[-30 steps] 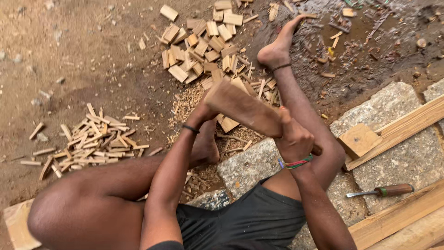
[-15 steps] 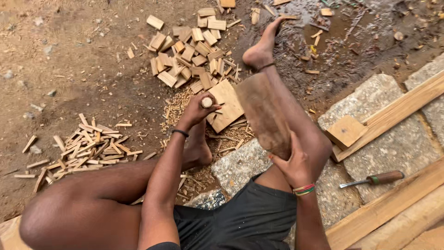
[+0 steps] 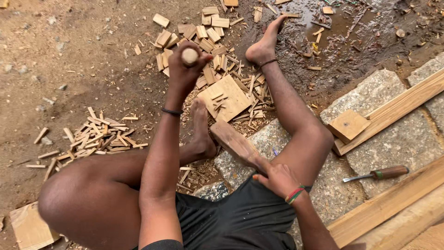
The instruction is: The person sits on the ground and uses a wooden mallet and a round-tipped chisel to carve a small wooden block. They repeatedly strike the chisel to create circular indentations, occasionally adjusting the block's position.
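My left hand [image 3: 184, 71] is closed around a round wooden tool handle [image 3: 189, 55], whose pale end sticks up out of the fist; the tool's lower part is hidden. It is held just left of a square wooden board [image 3: 224, 98] lying on the ground between my feet. My right hand [image 3: 277, 178] grips a thick wooden mallet [image 3: 236, 142] by its narrow end, low beside my right knee, with the head pointing toward my left foot [image 3: 202, 134].
A heap of small cut wooden blocks [image 3: 194, 34] lies beyond the board, and a pile of thin splinters [image 3: 99, 136] lies to the left. On the stone slabs [image 3: 393, 139] at right are long planks [image 3: 402, 104], a square block [image 3: 348, 125] and a wooden-handled chisel [image 3: 379, 174].
The mallet was raised over my left hand a second ago; it has since swung down and back toward my body. My left hand still holds the handle, farther out over the board.
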